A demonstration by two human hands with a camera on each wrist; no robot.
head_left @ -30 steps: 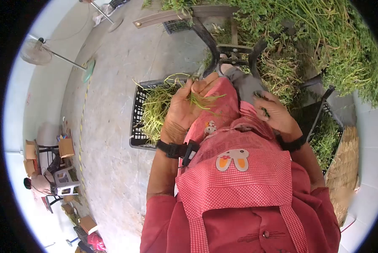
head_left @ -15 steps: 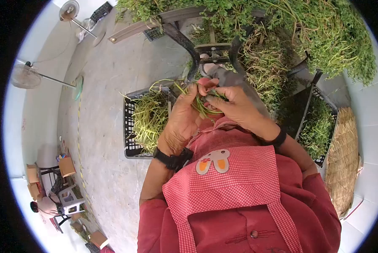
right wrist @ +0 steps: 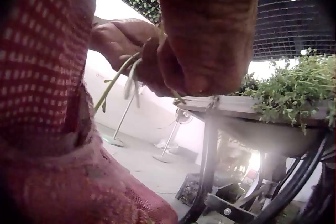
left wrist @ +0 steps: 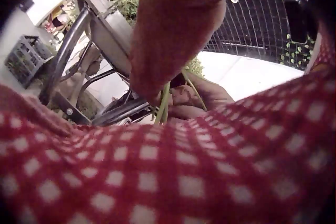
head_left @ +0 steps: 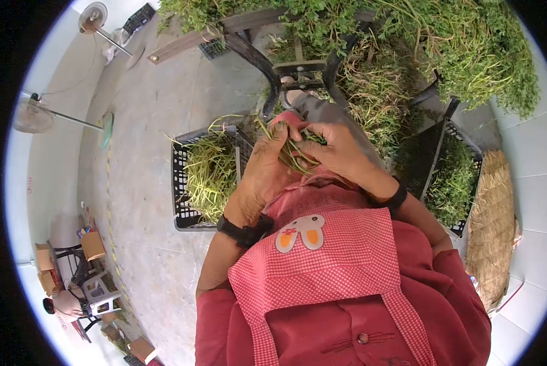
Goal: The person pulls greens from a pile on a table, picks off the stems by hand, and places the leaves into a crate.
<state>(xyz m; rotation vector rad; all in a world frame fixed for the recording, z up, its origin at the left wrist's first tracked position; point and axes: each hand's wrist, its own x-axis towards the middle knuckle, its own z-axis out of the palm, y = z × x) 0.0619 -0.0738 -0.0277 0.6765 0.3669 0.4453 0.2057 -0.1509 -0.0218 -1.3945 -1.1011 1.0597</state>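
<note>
Above the lap of a red checked apron (head_left: pixel 346 253), both hands work together on a small bunch of thin green stems (head_left: pixel 293 160). The left hand (head_left: pixel 262 168) grips the bunch, its thumb pointing up along it. From the other side the right hand (head_left: pixel 345 151) pinches the leafy part of the bunch with thumb and fingers. Pale stem ends (right wrist: pixel 118 79) hang below the fingers in the right wrist view. In the left wrist view, a few stems (left wrist: pixel 164 103) show under a large, close finger. Beside the left arm stands a black crate (head_left: pixel 179 183) holding cut stems (head_left: pixel 211 174).
Leafy greens (head_left: pixel 462 55) are heaped on a metal-framed table (head_left: pixel 194 44) in front, with more plants (head_left: pixel 383 91) beneath. At right stand a second crate (head_left: pixel 478 189) of greens and a straw mat (head_left: pixel 490 222). Fans (head_left: pixel 34 114) stand far left; a person (head_left: pixel 66 305) sits near boxes.
The right hand has come in from the right to meet the left hand and now pinches the same bunch. The head view has shifted slightly. Over the last half second the hands barely move.
</note>
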